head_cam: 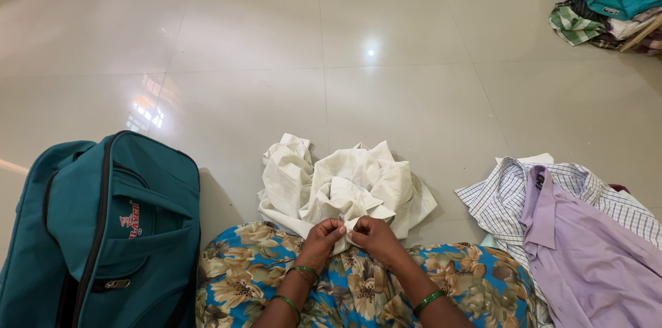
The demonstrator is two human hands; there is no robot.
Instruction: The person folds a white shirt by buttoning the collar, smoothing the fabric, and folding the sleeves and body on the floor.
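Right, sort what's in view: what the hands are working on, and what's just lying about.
In hand: cream shirt, pinched by left hand and right hand.

Lying about: teal bag, lilac shirt, checked shirt, far clothes pile.

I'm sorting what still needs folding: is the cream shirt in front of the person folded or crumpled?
Crumpled. The cream shirt lies bunched on the floor; left hand and right hand pinch its near edge.

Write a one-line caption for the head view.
Both hands, left hand and right hand, pinch a crumpled cream shirt beside a teal bag.
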